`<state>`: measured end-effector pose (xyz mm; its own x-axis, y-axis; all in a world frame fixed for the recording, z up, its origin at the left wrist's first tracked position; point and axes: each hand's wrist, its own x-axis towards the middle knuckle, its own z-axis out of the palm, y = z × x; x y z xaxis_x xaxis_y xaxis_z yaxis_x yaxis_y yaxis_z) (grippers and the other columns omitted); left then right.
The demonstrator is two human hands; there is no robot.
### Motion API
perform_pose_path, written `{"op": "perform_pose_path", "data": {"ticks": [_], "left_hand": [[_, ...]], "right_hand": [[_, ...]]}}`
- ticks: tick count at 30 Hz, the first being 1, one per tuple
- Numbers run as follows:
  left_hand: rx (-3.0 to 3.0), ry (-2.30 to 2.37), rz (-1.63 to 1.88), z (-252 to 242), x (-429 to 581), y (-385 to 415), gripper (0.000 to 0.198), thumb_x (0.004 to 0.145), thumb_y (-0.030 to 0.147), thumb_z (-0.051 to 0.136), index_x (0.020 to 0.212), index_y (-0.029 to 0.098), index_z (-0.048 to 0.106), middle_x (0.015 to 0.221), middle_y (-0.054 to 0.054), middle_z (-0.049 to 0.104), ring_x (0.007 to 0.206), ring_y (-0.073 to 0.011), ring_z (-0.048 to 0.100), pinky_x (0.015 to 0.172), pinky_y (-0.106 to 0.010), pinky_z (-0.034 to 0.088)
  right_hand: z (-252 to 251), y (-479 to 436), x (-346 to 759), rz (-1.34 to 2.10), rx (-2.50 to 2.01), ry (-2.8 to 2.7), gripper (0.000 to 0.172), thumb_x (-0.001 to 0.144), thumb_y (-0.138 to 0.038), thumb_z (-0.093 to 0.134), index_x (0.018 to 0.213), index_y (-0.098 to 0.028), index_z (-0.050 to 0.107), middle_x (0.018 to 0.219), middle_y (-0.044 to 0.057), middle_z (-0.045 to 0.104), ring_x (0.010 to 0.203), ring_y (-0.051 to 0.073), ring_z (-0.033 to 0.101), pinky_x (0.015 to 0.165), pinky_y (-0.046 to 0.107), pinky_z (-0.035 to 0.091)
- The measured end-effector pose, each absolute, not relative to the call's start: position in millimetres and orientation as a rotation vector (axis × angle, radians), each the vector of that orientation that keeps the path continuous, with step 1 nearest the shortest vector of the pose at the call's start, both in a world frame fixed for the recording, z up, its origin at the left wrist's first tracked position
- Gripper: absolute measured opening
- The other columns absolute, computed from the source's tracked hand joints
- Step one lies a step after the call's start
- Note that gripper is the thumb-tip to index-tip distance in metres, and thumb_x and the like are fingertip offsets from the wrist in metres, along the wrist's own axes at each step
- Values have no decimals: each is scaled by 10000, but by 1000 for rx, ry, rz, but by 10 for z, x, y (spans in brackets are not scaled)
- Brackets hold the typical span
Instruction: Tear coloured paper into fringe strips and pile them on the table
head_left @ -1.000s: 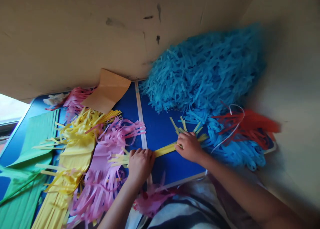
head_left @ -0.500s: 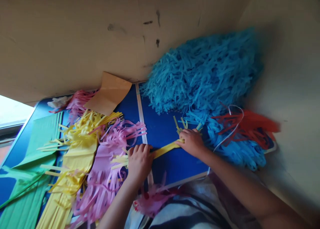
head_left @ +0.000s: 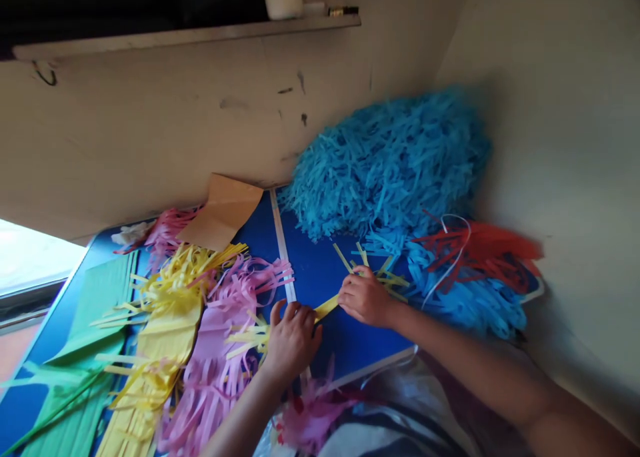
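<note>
Between my two hands a twisted yellow paper strip is stretched, its cut fringes fanning out past both fists. My left hand is closed round its left part, beside the pink fringed paper. Wrapped round the other part are the fingers of my right hand, near the light blue paper strips. Some of the yellow strip is hidden inside my fingers. Both hands are just over the blue table.
A large blue tissue fringe piece leans against the wall. Red fringe lies at right with a white string. Yellow fringed paper, green paper and a brown paper sheet lie at left. A shelf hangs above.
The view has tilted up, bringing the shelf in. My hands have come closer together along the yellow paper strip, so less of it shows between them.
</note>
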<state>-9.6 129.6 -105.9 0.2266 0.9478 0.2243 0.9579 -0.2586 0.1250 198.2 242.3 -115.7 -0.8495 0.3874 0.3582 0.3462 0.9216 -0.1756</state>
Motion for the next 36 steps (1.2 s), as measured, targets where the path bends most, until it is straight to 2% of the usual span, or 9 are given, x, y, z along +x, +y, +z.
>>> {"op": "perform_pose_path", "data": {"ticks": [5,10,13,17,19,22,28,36], "left_hand": [[-2364,-1855,-418,-1098,-74,1294,142,899,187,567,816,242,668,806,17,722,906,-214,630,970,-467,303],[-2274,-1813,-460,-1110,-85,1217,153,893,162,594,777,247,648,796,38,725,893,-209,640,934,-451,305],[-2308,-1802,-427,-1108,-121,1170,146,901,151,586,810,245,649,819,35,728,897,-212,641,938,-454,306],[-2404,-1875,-414,-1140,-221,1162,167,907,143,568,884,273,671,877,20,729,889,-219,624,931,-454,320],[-2418,-1957,-480,-1175,-278,1181,161,924,189,545,893,271,680,871,2,719,860,-218,612,885,-430,350],[-2403,-2056,-561,-1213,-330,1217,210,952,268,495,850,234,676,843,-32,700,826,-213,598,807,-394,379],[-2363,-2213,-319,-1169,-305,1286,274,952,306,477,775,215,666,807,-50,676,835,-237,595,784,-402,382],[-2374,-2239,-182,-1093,-305,1406,242,901,259,545,691,216,657,755,-35,681,822,-245,618,756,-401,372]], "right_hand": [[-1154,2257,1838,79,-563,-2668,78,900,-206,566,909,-197,643,942,37,694,994,215,522,976,472,245],[-1256,2165,1789,-118,-502,-2642,218,939,-117,485,782,-180,622,757,22,644,872,195,508,889,416,295],[-1322,2246,1934,-115,-532,-2596,236,963,-115,464,831,-182,647,788,23,669,880,187,515,874,402,295],[-1377,2434,2134,133,-638,-2563,155,946,-195,589,840,-231,697,853,-11,714,896,174,546,894,401,269],[-1372,2524,2179,346,-798,-2560,97,873,-263,712,777,-248,720,853,-22,720,884,171,564,854,379,277],[-1316,2610,2182,524,-989,-2556,102,784,-277,801,719,-238,733,834,-16,716,871,169,584,798,345,292],[-1187,2654,2081,576,-1124,-2593,135,787,-265,767,676,-207,716,787,-6,700,865,179,592,745,325,299],[-1146,2747,1945,573,-1260,-2671,178,743,-272,760,592,-212,688,762,14,694,839,203,583,710,315,310]]}}
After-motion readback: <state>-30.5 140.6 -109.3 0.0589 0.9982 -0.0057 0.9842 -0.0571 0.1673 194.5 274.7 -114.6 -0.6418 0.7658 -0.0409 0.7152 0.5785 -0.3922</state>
